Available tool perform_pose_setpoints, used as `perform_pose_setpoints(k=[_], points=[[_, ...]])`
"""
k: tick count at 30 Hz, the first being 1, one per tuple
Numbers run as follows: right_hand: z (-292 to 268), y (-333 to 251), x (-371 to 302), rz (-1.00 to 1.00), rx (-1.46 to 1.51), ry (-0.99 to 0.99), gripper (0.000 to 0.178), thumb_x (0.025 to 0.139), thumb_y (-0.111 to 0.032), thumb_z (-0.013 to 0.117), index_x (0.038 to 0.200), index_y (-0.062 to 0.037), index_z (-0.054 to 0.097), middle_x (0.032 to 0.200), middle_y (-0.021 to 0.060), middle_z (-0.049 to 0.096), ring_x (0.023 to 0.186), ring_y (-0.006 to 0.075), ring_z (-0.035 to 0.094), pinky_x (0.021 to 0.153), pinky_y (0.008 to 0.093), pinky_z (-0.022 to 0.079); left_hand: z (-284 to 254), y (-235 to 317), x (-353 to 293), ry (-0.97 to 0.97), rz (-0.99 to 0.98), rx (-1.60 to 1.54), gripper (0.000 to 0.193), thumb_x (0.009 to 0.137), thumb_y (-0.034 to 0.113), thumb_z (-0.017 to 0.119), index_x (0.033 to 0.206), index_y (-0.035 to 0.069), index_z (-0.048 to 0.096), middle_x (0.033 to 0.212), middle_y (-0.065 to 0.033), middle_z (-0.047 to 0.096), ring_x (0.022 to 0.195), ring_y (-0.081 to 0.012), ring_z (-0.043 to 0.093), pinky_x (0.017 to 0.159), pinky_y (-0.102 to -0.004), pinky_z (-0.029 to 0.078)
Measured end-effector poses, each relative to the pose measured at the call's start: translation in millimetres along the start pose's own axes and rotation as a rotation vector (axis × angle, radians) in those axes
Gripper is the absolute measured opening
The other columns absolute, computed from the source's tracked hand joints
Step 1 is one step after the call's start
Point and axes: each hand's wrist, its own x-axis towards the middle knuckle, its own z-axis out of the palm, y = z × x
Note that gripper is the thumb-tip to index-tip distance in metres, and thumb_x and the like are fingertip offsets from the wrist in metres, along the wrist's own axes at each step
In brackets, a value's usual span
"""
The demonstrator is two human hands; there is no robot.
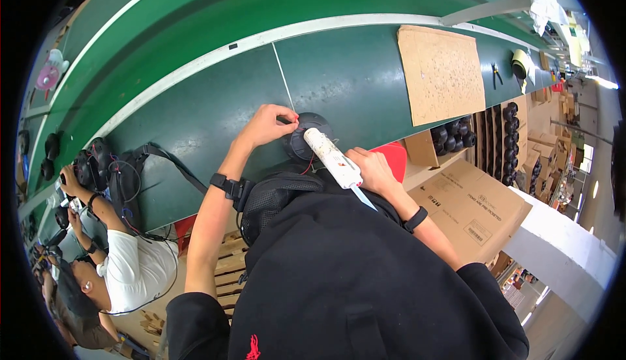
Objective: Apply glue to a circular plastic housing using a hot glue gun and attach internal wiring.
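A round black disc-shaped part (298, 144) lies on the green bench, partly covered by a white tube. My left hand (268, 125) is over its far left edge, thumb and forefinger pinched on a small red piece that is too small to make out. The white tube (329, 158), worn and smudged, slants across the disc with its far end over the disc. My right hand (372, 170) is closed against the tube's right side and holds it; part of its grip is hidden. A thin red wire (309, 165) shows at the disc's near edge.
A brown cardboard sheet (443, 73) lies right of my hands, with pliers (497, 73) beyond it. A cardboard box (466, 210) stands below the bench at right. Left of me, a co-worker (140, 269) handles black parts; a black strap bag (127, 187) lies between us.
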Motion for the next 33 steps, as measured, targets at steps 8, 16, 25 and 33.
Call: perform_pose_setpoints(k=[8,16,25,33], points=[[-5,-4,-2,-0.023,0.06,-0.008,0.025,0.077,-0.021,0.068,0.093,-0.0042,0.06,0.088,0.0138,0.062,0.078,0.0375,0.063,0.065,0.0454,0.05,-1,1,0,0.012,-0.002,0.033,0.014,0.084,0.011,0.071,0.09,-0.001,0.071,0.105,-0.0108,0.072,0.094,-0.0183,0.068,0.078,-0.0322,0.057],[-21,-4,-6,-0.089,0.251,0.013,0.034,0.073,-0.019,0.068,0.099,0.001,0.061,0.091,0.0171,0.064,0.084,0.0397,0.064,0.068,0.043,0.05,0,-1,-7,0.039,-0.042,0.036,0.018,0.086,0.012,0.069,0.1,0.001,0.069,0.101,-0.008,0.072,0.093,-0.0177,0.068,0.078,-0.0324,0.055],[-38,-3,-3,0.08,0.236,-0.124,0.023,0.069,-0.013,0.065,0.089,-0.0015,0.064,0.083,0.0206,0.066,0.08,0.0426,0.063,0.066,0.0459,0.049,0,-18,-18,0.085,-0.027,0.047,0.024,0.09,0.014,0.064,0.111,0.004,0.065,0.106,-0.0085,0.071,0.096,-0.0193,0.068,0.085,-0.0334,0.053],[-21,47,-37,0.113,0.455,0.319,0.022,0.071,-0.007,0.067,0.09,0.0006,0.062,0.076,0.0157,0.06,0.07,0.0305,0.063,0.063,0.0354,0.047,15,-32,-29,-0.133,-0.263,-0.088,0.073,0.094,0.032,0.066,0.155,0.023,0.026,0.137,-0.0245,0.05,0.102,-0.0245,0.064,0.08,-0.0349,0.055]])
